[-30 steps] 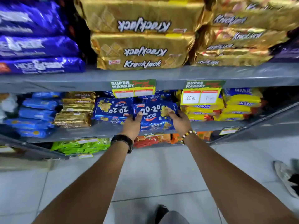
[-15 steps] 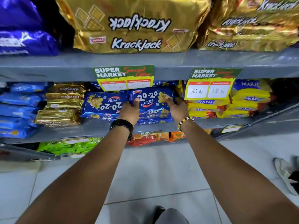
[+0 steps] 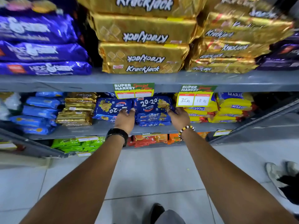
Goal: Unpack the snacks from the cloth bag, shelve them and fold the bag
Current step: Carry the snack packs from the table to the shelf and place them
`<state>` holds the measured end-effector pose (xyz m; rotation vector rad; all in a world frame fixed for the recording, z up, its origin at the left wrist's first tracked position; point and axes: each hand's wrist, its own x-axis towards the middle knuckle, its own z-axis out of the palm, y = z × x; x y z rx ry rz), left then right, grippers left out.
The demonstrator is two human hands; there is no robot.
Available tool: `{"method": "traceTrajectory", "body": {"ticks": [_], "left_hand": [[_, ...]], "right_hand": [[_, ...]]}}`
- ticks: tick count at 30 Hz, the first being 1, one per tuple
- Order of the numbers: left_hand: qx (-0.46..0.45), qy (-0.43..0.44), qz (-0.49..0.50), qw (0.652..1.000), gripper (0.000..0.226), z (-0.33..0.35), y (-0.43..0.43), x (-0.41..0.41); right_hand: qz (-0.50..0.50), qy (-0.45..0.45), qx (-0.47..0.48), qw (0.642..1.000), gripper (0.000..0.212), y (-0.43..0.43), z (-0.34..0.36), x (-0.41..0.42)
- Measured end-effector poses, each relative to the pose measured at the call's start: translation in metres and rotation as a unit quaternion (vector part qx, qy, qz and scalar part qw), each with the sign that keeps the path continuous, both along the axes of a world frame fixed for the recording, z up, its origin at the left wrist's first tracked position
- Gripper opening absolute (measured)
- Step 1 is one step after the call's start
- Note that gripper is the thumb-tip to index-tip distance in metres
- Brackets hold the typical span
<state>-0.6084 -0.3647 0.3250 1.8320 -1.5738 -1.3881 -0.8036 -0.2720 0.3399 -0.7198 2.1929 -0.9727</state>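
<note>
Plainly the shelving step is nearly done: the blue 20-20 pack [image 3: 152,105] lies flat on top of its own stack [image 3: 152,119], midway along the middle shelf [image 3: 97,128] and just back from its front edge. It sits under the price label [image 3: 134,91], between a second 20-20 pile [image 3: 111,109] and the yellow Marie packs [image 3: 200,110].

The left hand [image 3: 125,120] and right hand [image 3: 178,118] flank the pack's two ends, likely to square it with the packs below. The right fingers [image 3: 168,109] are fairly straight and apart, touching the pack's end. The left fingers are hidden behind the hand, so whether they pinch cannot be told. The cloth bag is out of view.

A second ago both hands gripped the pack in front of the stack; it has since gone up and back onto it.
</note>
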Motion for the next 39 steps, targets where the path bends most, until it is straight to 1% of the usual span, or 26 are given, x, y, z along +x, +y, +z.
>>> {"method": "traceTrajectory", "body": {"ticks": [1, 2, 3, 4, 5, 6, 7, 9, 12, 13, 15, 16, 18, 19, 20, 21, 22, 23, 25, 27, 29, 30, 31, 34, 36, 39], "left_hand": [[0.009, -0.003, -0.01, 1.0, 0.058, 0.011, 0.006, 0.008], [0.016, -0.001, -0.019, 1.0, 0.059, 0.026, 0.013, 0.016], [0.03, 0.008, -0.021, 0.999, 0.06, 0.034, 0.019, 0.023], [0.04, 0.021, -0.017, 0.999, 0.06, 0.05, 0.026, 0.033], [0.048, 0.029, -0.01, 0.998, 0.06, 0.067, 0.032, 0.044], [0.05, 0.03, -0.004, 0.998, 0.059, 0.088, 0.039, 0.054], [0.046, 0.03, 0.0, 0.999, 0.057, 0.115, 0.046, 0.069], [0.05, 0.02, 0.022, 0.998, 0.05, 0.153, 0.059, 0.095], [0.065, 0.009, 0.049, 0.997, 0.048, 0.214, 0.083, 0.138], [0.058, 0.012, 0.065, 0.996, 0.05, 0.234, 0.09, 0.163], [0.053, -0.001, 0.086, 0.995, 0.065, 0.257, 0.101, 0.202], [0.052, -0.004, 0.104, 0.993, 0.071, 0.266, 0.105, 0.232], [0.038, -0.006, 0.129, 0.991, 0.077, 0.303, 0.121, 0.276], [0.031, -0.008, 0.148, 0.988, 0.075, 0.317, 0.128, 0.302], [0.026, -0.014, 0.167, 0.986, 0.068, 0.332, 0.137, 0.325], [0.019, -0.01, 0.185, 0.982, 0.064, 0.337, 0.146, 0.363], [0.003, -0.008, 0.191, 0.982, 0.067, 0.343, 0.152, 0.383], [-0.007, -0.006, 0.204, 0.979, 0.071, 0.351, 0.161, 0.411], [-0.03, -0.002, 0.254, 0.967, 0.061, 0.374, 0.189, 0.469], [-0.04, 0.001, 0.293, 0.955, 0.051, 0.396, 0.225, 0.525], [-0.049, -0.009, 0.328, 0.943, 0.053, 0.407, 0.259, 0.586], [-0.057, -0.019, 0.334, 0.941, 0.056, 0.41, 0.267, 0.603], [-0.051, -0.02, 0.352, 0.934, 0.057, 0.416, 0.285, 0.625], [-0.062, -0.021, 0.403, 0.913, 0.053, 0.419, 0.33, 0.68], [-0.069, -0.021, 0.442, 0.894, 0.046, 0.415, 0.358, 0.711], [-0.06, 0.003, 0.502, 0.863, 0.04, 0.401, 0.398, 0.752]], "right_hand": [[0.002, -0.005, 0.005, 1.0, 0.041, 0.008, 0.012, 0.004], [0.002, -0.009, 0.014, 1.0, 0.035, 0.014, 0.02, 0.008], [0.009, -0.001, 0.025, 1.0, 0.023, 0.019, 0.028, 0.012], [0.022, 0.008, 0.029, 0.999, 0.018, 0.023, 0.043, 0.018], [0.037, 0.013, 0.036, 0.999, 0.018, 0.028, 0.059, 0.026], [0.06, 0.012, 0.038, 0.997, 0.024, 0.032, 0.074, 0.034], [0.098, 0.009, 0.046, 0.994, 0.036, 0.035, 0.101, 0.05], [0.156, -0.025, 0.055, 0.986, 0.051, 0.041, 0.135, 0.076], [0.225, -0.049, 0.052, 0.972, 0.039, 0.046, 0.187, 0.124], [0.252, -0.06, 0.051, 0.964, 0.045, 0.043, 0.207, 0.149], [0.274, -0.074, 0.043, 0.958, 0.059, 0.039, 0.235, 0.187], [0.291, -0.071, 0.033, 0.953, 0.056, 0.032, 0.247, 0.212], [0.332, -0.06, 0.012, 0.941, 0.036, 0.022, 0.271, 0.256], [0.356, -0.056, 0.008, 0.933, 0.029, 0.017, 0.284, 0.281], [0.371, -0.056, 0.011, 0.927, 0.032, 0.013, 0.293, 0.305], [0.389, -0.062, 0.013, 0.919, 0.041, 0.009, 0.303, 0.338], [0.397, -0.07, 0.02, 0.915, 0.048, 0.007, 0.309, 0.357], [0.421, -0.054, 0.016, 0.905, 0.052, 0.004, 0.315, 0.383], [0.468, -0.014, 0.007, 0.884, 0.052, 0.003, 0.326, 0.442], [0.515, -0.004, 0.01, 0.857, 0.049, 0.012, 0.341, 0.508], [0.547, 0.004, 0.0, 0.837, 0.043, 0.027, 0.353, 0.573], [0.55, -0.005, -0.008, 0.835, 0.042, 0.033, 0.356, 0.591], [0.573, 0.004, -0.018, 0.819, 0.044, 0.038, 0.355, 0.618], [0.604, -0.02, -0.004, 0.797, 0.046, 0.046, 0.344, 0.688], [0.638, -0.013, 0.001, 0.77, 0.051, 0.054, 0.344, 0.73], [0.68, -0.008, -0.004, 0.734, 0.05, 0.071, 0.356, 0.79]]}}
